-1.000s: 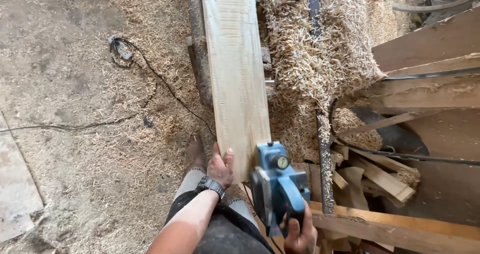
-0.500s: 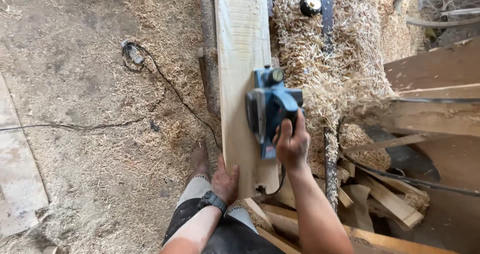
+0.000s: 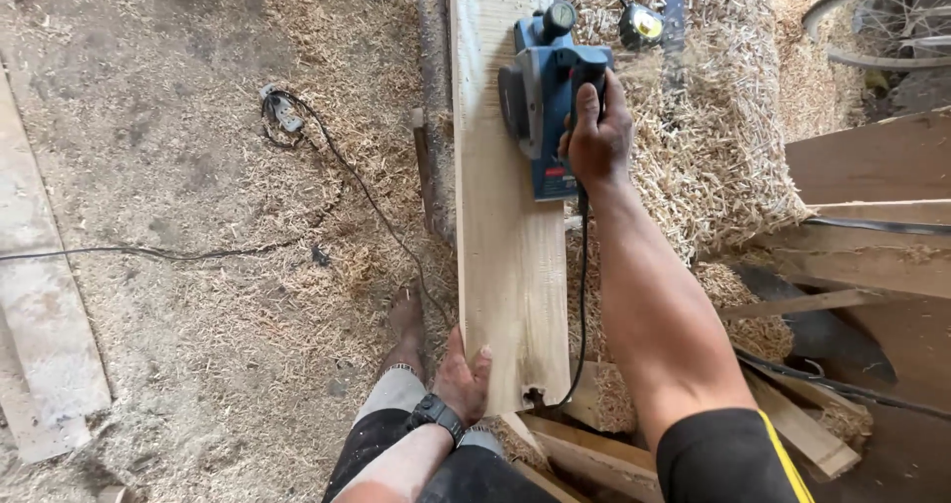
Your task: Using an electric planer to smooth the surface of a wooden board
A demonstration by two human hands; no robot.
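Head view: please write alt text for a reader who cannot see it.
The person's right hand grips a blue electric planer resting on a long pale plank, while the left hand presses the plank's near end. Wood shavings are heaped beside the plank, and a black cable lies across the dusty floor.

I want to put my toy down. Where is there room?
The plank is bare between the blue planer and the left hand. The floor left of the cable is open. Right of the plank, shavings and offcuts crowd it.
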